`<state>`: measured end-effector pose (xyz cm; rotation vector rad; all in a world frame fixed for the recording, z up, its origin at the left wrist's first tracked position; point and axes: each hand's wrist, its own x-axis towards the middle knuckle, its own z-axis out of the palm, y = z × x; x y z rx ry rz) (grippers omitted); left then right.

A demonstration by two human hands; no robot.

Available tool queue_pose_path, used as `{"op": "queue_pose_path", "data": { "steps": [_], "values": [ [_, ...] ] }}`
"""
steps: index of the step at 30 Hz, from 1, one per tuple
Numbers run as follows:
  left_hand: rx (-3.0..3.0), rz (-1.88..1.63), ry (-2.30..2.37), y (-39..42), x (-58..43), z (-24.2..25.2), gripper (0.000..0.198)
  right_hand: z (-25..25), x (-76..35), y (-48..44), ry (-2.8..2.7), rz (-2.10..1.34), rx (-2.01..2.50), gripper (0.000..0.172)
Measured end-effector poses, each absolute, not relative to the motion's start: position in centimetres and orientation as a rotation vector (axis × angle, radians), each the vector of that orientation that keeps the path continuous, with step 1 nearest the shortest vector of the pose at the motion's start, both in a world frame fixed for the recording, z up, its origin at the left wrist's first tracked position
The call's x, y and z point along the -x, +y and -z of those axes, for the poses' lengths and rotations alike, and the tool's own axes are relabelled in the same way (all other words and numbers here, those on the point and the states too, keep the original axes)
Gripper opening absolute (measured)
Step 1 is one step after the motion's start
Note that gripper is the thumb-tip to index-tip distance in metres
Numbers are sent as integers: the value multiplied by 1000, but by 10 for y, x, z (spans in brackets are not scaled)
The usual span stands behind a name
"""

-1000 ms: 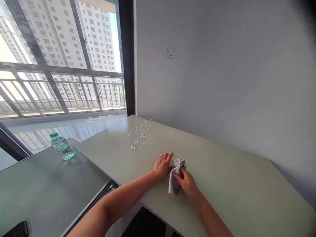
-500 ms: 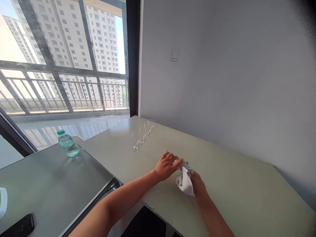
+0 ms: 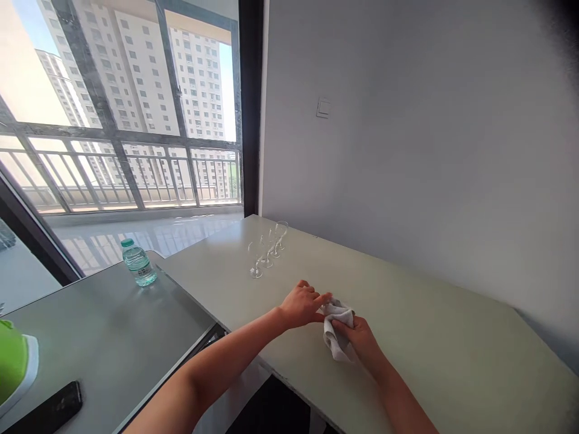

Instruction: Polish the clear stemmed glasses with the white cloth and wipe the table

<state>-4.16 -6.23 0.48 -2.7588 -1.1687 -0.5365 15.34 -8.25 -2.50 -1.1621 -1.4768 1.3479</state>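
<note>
My left hand is curled at the upper left of a white cloth, over the pale table. Something clear, perhaps part of a glass, shows faintly by its fingers, too hidden to make out. From the right, my right hand grips the cloth, thumb on top, and the loose end hangs below. Farther back on the same table, several clear stemmed glasses stand upright in a slanting row.
A water bottle with a green cap stands on the grey table at left. A black phone and a green and white object lie nearer. Behind are a wall and a window.
The view has shifted slightly, bringing more of the green object in. My right hand has turned, its thumb now over the cloth, and the cloth is bunched differently.
</note>
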Motion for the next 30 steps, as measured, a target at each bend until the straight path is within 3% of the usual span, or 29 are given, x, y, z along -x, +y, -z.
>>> {"op": "queue_pose_path", "data": {
  "steps": [6, 13, 20, 27, 30],
  "values": [
    [2587, 516, -1179, -67, 32, -9, 53, 28, -158, -81, -1255, -1443, 1148, 39],
    [2760, 594, -1159, -62, 49, -5, 58, 19, -157, -85, -1588, -1320, 1163, 29],
    [2726, 718, -1286, -82, 50, -9, 55, 20, -150, -86, -1572, -1281, 1145, 34],
    [1805, 1494, -1440, -132, 119, -14, 21, 18, -157, -83, -1417, -1230, 1158, 38],
    [1229, 1614, -1580, -149, 185, 0, 23, 17, -158, -83, -1411, -1206, 1164, 38]
  ]
}}
